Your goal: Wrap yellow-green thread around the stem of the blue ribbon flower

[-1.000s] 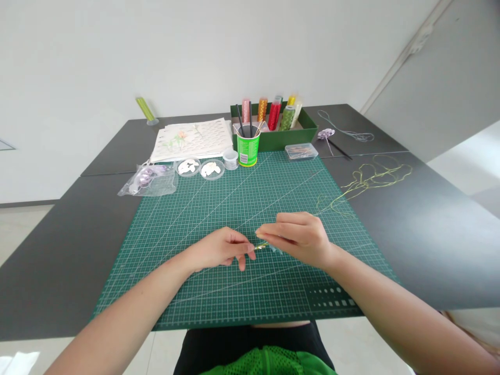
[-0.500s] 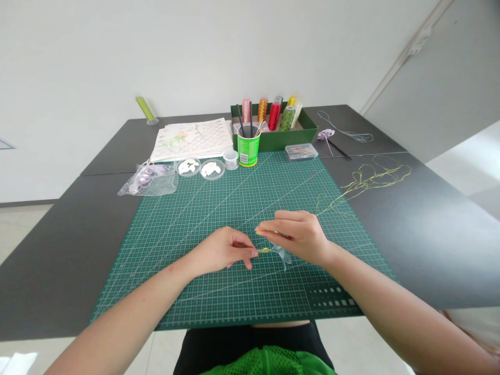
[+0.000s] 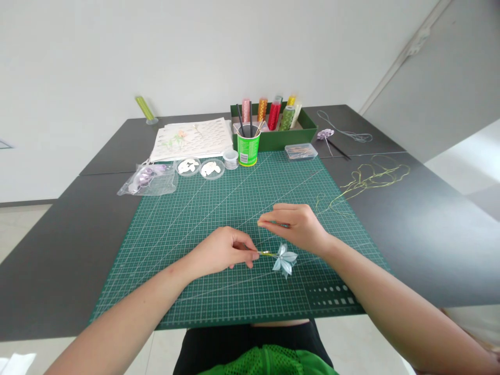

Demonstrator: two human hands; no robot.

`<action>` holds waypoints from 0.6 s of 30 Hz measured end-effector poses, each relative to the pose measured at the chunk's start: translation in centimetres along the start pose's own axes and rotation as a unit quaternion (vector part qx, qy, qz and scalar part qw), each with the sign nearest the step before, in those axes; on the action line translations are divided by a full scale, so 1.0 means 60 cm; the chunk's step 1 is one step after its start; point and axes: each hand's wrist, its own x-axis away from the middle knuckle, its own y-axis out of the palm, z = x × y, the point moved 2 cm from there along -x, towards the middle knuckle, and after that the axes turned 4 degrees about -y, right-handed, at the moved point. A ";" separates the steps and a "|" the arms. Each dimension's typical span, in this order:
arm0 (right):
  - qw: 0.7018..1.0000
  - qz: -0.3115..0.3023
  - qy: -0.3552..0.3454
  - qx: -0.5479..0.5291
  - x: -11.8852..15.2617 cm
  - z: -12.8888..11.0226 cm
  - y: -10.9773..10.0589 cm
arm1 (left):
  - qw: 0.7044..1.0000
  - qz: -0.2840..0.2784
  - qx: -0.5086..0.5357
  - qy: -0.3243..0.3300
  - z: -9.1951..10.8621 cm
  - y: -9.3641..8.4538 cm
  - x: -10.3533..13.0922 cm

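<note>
My left hand (image 3: 226,251) pinches the thin stem of a pale blue artificial flower (image 3: 285,259) between thumb and fingertips. Its petals face right, just above the green cutting mat (image 3: 187,213), and yellow-green wrapping shows on the stem beside my fingertips. Above the stem and slightly to the right, my right hand (image 3: 295,224) is closed in a pinch, apart from the petals. A fine yellow-green thread (image 3: 365,182) trails from a loose tangle at the right up to this hand; the strand between fingertips and stem is too thin to make out.
A green box (image 3: 287,140) with several thread spools stands at the back, behind a green cup (image 3: 248,151) of sticks. Nearby are a clear case (image 3: 301,151), dishes of white pieces (image 3: 212,169), paper sheets (image 3: 191,140), a plastic bag (image 3: 150,179) and a purple flower (image 3: 325,134).
The blue flower has turned, so its open petals now show. My right hand has risen slightly, away from the flower; my left hand stays nearly in place.
</note>
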 end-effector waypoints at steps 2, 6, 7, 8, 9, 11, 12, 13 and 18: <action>1.000 -0.011 0.018 -0.019 0.000 0.010 0.001 | 1.000 0.006 -0.002 0.005 0.000 -0.001 0.001; 0.996 -0.029 0.066 -0.054 0.001 0.027 0.004 | 0.999 0.025 -0.009 0.022 0.002 -0.005 0.004; 0.994 -0.034 0.079 -0.061 0.001 0.029 0.005 | 0.999 0.031 -0.007 0.027 0.004 -0.006 0.006; 0.993 -0.040 0.091 -0.067 0.001 0.032 0.006 | 0.999 0.037 -0.003 0.034 0.006 -0.007 0.008; 0.991 -0.044 0.105 -0.073 0.002 0.034 0.007 | 0.998 0.044 0.004 0.041 0.008 -0.008 0.010; 0.986 -0.049 0.137 -0.083 0.004 0.038 0.010 | 0.997 0.058 0.019 0.055 0.012 -0.012 0.014; 0.982 -0.052 0.156 -0.088 0.006 0.040 0.011 | 0.996 0.065 0.026 0.062 0.014 -0.013 0.015; 0.978 -0.061 0.177 -0.093 0.008 0.042 0.012 | 0.995 0.072 0.033 0.068 0.015 -0.015 0.016; 0.961 -0.142 0.214 -0.102 0.017 0.045 0.020 | 0.986 0.116 0.055 0.102 0.016 -0.024 0.014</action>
